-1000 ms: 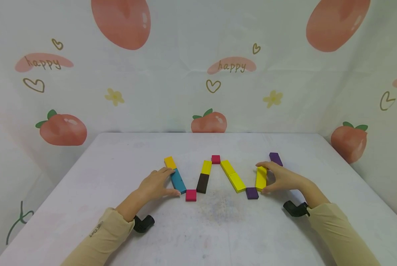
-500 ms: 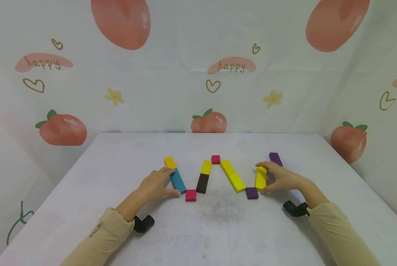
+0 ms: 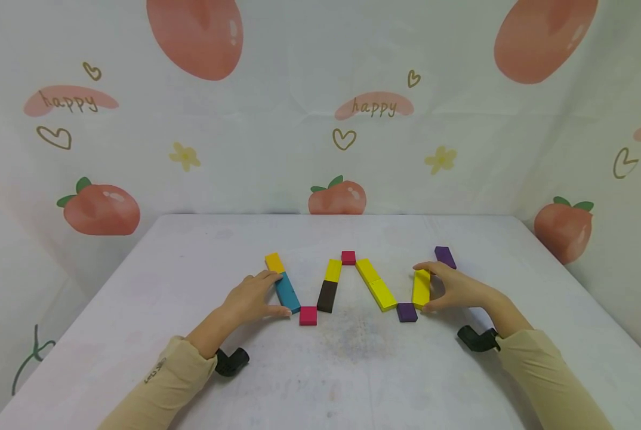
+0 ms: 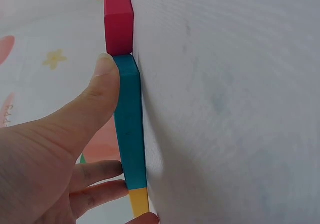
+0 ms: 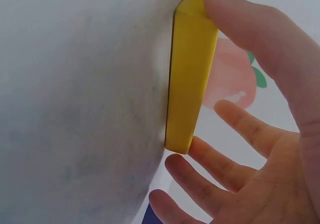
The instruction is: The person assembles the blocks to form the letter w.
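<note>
My left hand (image 3: 252,297) holds a blue block (image 4: 131,129), the thumb near its close end and the fingers at its far end. An orange block (image 3: 274,262) meets the blue one's far end; a red block (image 4: 119,26) adjoins its near end. My right hand (image 3: 456,288) spans a yellow block (image 5: 189,76) lengthwise, thumb at the near end and a fingertip at the far end. Below that yellow block sits a small purple block (image 3: 407,312). A longer purple block (image 3: 445,257) lies behind the right hand, partly hidden by it.
Between the hands, a dark brown block (image 3: 327,297), a yellow block (image 3: 333,270), a red block (image 3: 348,258) and two more yellow blocks (image 3: 375,284) continue the zigzag on the white table (image 3: 234,233). A patterned cloth (image 3: 277,143) hangs behind.
</note>
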`<state>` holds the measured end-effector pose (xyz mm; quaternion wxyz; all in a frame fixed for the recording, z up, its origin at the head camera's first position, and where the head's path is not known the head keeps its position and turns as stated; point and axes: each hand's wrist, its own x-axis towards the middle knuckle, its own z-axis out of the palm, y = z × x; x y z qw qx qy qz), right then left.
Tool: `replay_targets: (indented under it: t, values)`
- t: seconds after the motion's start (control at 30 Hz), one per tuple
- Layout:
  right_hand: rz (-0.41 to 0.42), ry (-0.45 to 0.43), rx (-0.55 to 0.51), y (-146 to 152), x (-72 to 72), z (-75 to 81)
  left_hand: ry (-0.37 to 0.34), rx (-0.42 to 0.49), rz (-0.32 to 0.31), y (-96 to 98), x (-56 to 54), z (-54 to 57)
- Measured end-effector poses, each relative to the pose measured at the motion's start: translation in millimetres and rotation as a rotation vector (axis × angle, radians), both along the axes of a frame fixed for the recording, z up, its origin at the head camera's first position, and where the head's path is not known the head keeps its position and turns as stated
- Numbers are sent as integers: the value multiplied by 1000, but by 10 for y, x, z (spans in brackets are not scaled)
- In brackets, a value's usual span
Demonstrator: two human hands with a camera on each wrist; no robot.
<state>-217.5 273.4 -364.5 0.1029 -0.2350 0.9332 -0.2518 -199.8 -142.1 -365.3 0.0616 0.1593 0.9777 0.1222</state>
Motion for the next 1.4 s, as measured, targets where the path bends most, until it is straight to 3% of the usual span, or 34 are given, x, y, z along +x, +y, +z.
replay_targets:
  t: [0.27,0.53,0.87,1.4]
  values:
    - [-26,58,-5,77,-3,63,-5,-2,2,4,0,4]
    - [-115,144,-64,276,-122,141,1,2,0,-1,-2,3]
    - [-258,46,-12,482,-347,59,0,9,-3,-7,5,5]
    - [-200,-50,22,543,-496,40,1,-1,-1,7,14,24]
